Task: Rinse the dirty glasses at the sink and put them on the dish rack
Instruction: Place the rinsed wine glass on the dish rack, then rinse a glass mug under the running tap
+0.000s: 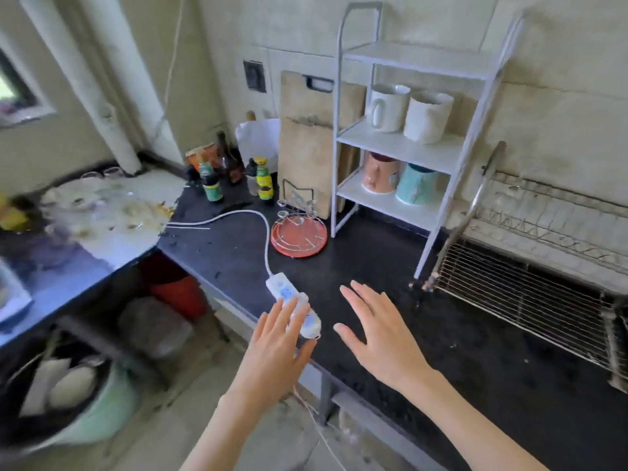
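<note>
My left hand (277, 348) hovers flat with fingers spread over the near end of a white power strip (292, 302) on the black counter (373, 266). To its right my right hand (377, 331) is spread open above the counter, holding nothing. A wire dish rack (530, 287) stands on the counter at the right. Two clear glasses (102, 173) show faintly at the far left, behind a messy white surface (112, 212). No sink is in view.
A white shelf unit (407, 147) holds two white mugs (407, 110), a pink cup and a teal cup. A red round tray (299, 237), sauce bottles (234, 178) and cutting boards (309, 154) stand behind. Bins sit under the counter at left.
</note>
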`<state>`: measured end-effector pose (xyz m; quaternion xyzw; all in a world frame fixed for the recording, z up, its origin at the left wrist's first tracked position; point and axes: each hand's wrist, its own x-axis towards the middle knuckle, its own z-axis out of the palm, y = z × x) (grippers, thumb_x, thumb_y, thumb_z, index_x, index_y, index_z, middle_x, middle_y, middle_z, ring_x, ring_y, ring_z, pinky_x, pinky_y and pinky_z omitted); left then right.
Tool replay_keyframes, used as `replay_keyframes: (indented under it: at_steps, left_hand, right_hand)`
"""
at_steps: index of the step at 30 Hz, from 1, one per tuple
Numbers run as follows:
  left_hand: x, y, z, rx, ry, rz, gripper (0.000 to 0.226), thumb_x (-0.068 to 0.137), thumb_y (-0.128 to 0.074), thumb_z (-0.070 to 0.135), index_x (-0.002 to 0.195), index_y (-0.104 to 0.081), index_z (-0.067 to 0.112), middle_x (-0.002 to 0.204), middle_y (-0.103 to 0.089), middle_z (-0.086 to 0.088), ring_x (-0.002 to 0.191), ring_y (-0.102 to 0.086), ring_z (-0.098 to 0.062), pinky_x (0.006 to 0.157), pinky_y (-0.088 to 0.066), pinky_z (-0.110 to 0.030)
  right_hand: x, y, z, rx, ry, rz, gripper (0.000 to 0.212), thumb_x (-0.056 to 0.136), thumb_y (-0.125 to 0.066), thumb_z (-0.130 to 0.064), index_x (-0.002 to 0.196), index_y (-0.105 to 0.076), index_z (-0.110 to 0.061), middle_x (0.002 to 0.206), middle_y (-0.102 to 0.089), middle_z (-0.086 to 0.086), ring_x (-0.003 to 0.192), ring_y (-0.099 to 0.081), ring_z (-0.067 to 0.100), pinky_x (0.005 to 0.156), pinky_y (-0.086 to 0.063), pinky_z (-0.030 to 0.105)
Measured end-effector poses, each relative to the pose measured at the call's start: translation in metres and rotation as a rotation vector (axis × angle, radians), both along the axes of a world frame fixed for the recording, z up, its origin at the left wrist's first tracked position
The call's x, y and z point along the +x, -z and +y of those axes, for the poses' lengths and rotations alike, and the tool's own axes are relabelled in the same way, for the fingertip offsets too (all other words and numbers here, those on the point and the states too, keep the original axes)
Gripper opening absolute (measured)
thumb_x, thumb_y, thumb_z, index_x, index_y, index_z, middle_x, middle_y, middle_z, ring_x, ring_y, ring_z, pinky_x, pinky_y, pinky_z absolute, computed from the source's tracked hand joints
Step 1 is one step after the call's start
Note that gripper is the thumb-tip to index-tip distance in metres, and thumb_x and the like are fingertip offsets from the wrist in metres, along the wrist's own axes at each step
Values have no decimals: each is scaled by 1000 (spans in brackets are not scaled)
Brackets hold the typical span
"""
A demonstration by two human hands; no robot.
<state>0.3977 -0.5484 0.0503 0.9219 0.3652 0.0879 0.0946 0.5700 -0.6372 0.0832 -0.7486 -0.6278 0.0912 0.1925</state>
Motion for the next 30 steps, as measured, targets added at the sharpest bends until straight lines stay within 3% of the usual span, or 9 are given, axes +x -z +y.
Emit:
replay_keyframes:
  at_steps: [3,9,12,16,19,22,26,30]
  left_hand:
    - [-61,-4,8,6,-152,9,53,87,-35,47,129,-45,17,131,-56,-8,121,-52,-33,89,-50,-49]
    - [-177,-10,36,24,-441,13,58,93,-25,53,128,-51,16,132,-56,-7,123,-51,-32,92,-45,-49]
    - [-231,-7,64,19,-539,11,57,88,-33,51,128,-53,15,131,-56,-8,122,-51,-32,92,-47,-50]
    - [-300,-6,122,41,-635,28,61,87,-31,51,135,-46,17,140,-47,-5,131,-42,-30,103,-32,-45]
    - [-339,-12,167,34,-659,-16,69,86,-20,56,142,-36,19,149,-34,-3,141,-24,-27,112,-17,-40]
    - [-367,-14,204,36,-651,-26,74,83,-10,59,145,-27,21,153,-25,-2,143,-14,-25,114,-12,-39]
    - [-396,3,250,-21,-674,-21,75,83,-9,61,146,-24,23,154,-23,1,144,-11,-21,115,-12,-38]
    - [-408,16,300,-99,-707,-29,82,77,-1,63,148,-15,26,156,-13,4,145,-4,-19,116,-5,-34]
  right_hand:
    - [-55,-2,37,17,-155,24,61,87,-36,-50,132,-51,-13,137,-52,6,126,-47,22,104,-36,44]
    - [-159,-3,118,3,-423,44,66,87,-28,-55,141,-41,-18,147,-39,3,137,-35,19,115,-21,38]
    - [-206,-1,170,30,-508,20,69,87,-24,-56,143,-38,-19,149,-36,2,139,-32,18,117,-17,38]
    - [-263,0,242,50,-554,-6,77,82,-13,-62,147,-26,-24,154,-24,-3,143,-19,12,116,-1,26]
    - [-296,1,288,45,-550,0,65,92,-26,-58,148,-23,-25,155,-20,-5,144,-16,10,114,3,22]
    - [-319,6,328,23,-536,7,58,97,-39,-45,148,-22,-24,156,-20,-5,144,-14,10,115,1,23]
    - [-343,16,385,-41,-523,7,58,96,-39,-45,148,-23,-24,155,-22,-4,143,-16,11,119,-8,30]
    - [-357,29,451,-97,-544,-2,57,96,-40,-45,147,-24,-25,154,-24,-6,142,-20,11,116,-13,27]
